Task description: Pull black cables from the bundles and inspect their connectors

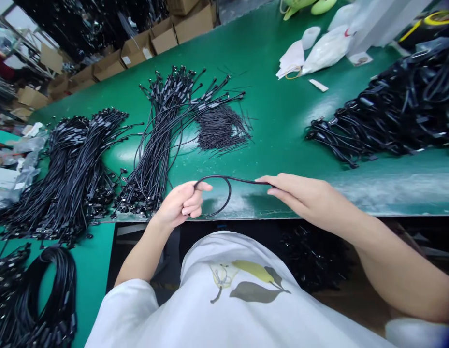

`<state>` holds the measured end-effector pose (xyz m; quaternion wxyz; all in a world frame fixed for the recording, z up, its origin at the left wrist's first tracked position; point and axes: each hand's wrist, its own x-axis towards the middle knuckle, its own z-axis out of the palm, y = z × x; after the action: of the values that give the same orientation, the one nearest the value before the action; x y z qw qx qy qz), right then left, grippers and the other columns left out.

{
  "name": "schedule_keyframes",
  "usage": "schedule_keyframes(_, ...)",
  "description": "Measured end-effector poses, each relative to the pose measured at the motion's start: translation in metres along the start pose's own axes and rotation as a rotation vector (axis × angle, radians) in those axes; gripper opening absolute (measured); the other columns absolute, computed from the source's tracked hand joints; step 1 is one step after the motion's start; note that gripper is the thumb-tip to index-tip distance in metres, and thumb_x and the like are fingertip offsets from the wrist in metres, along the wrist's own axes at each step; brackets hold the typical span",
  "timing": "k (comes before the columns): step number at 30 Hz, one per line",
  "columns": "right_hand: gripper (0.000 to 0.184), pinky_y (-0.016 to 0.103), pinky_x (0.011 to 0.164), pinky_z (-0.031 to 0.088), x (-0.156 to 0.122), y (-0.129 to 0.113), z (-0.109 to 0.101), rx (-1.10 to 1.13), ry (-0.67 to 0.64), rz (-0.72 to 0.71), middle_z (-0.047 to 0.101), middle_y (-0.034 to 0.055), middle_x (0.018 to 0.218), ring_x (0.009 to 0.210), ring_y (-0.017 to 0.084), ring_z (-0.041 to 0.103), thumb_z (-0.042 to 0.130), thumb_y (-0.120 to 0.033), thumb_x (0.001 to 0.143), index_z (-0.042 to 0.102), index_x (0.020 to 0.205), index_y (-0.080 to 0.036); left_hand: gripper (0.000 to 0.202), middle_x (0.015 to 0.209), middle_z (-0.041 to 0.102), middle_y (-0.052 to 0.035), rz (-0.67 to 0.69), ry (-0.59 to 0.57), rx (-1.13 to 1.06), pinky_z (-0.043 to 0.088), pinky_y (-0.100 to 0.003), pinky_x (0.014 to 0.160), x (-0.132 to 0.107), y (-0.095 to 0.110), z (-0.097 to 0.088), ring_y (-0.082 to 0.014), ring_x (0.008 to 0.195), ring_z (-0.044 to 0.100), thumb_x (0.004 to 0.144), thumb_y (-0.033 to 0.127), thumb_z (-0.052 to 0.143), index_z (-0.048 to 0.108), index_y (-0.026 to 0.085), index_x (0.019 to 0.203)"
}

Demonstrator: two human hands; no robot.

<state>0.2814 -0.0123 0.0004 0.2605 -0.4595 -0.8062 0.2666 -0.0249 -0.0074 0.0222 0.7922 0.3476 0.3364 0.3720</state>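
A thin black cable is stretched between my two hands above the front edge of the green table, with one round loop in it. My left hand is closed around the cable on the left side of the loop. On the right, my right hand pinches the cable between thumb and fingers; that end is hidden in the grip. Close beyond my left hand lies a bundle of straight black cables. A pile of short black ties sits farther back on the table.
More black cables are heaped at the left, and coiled ones lie at lower left. A large pile of tied black cables covers the right side. White bags and cardboard boxes stand along the back of the green table.
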Motion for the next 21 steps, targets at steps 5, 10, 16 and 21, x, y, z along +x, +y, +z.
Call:
schedule_keyframes(5, 0.034, 0.042, 0.087, 0.048, 0.004, 0.014, 0.0, -0.051, 0.1, 0.041, 0.068, 0.005, 0.115, 0.106, 0.029, 0.063, 0.047, -0.038, 0.095, 0.061, 0.125, -0.03, 0.024, 0.048, 0.016, 0.0113, 0.018, 0.023, -0.171, 0.024, -0.01, 0.03, -0.003, 0.002, -0.001, -0.0015, 0.035, 0.009, 0.085, 0.037, 0.067, 0.07, 0.013, 0.086)
schedule_keyframes(10, 0.029, 0.037, 0.07, 0.043, -0.001, 0.013, -0.003, -0.097, 0.097, -0.022, 0.067, 0.0072, 0.087, 0.079, 0.025, 0.062, 0.042, -0.037, 0.098, 0.066, 0.112, -0.028, 0.026, 0.055, 0.033, 0.0078, 0.27, 0.264, -0.254, 0.027, -0.008, 0.034, -0.009, 0.02, -0.008, -0.0034, 0.039, 0.029, 0.094, 0.029, 0.054, 0.062, 0.02, 0.117)
schedule_keyframes(16, 0.031, 0.032, 0.056, 0.031, -0.005, -0.032, 0.024, -0.417, -0.064, -0.284, 0.06, 0.0044, 0.066, 0.057, 0.017, 0.052, 0.04, -0.027, 0.1, 0.067, 0.087, -0.019, 0.031, 0.079, 0.065, -0.0032, 0.374, 0.235, 0.382, 0.051, -0.021, 0.064, 0.011, -0.012, 0.008, -0.0113, 0.07, 0.062, 0.092, 0.045, 0.054, 0.066, 0.017, 0.101)
schedule_keyframes(21, 0.033, 0.029, 0.057, 0.033, 0.016, -0.047, 0.033, -0.283, 0.007, -0.352, 0.064, 0.0025, 0.071, 0.063, 0.015, 0.057, 0.043, -0.033, 0.101, 0.063, 0.078, -0.019, 0.039, 0.103, 0.069, -0.0092, 0.265, -0.08, 0.927, 0.049, -0.033, 0.088, 0.01, -0.045, 0.025, -0.0201, 0.096, 0.063, 0.094, 0.051, 0.046, 0.063, 0.018, 0.104)
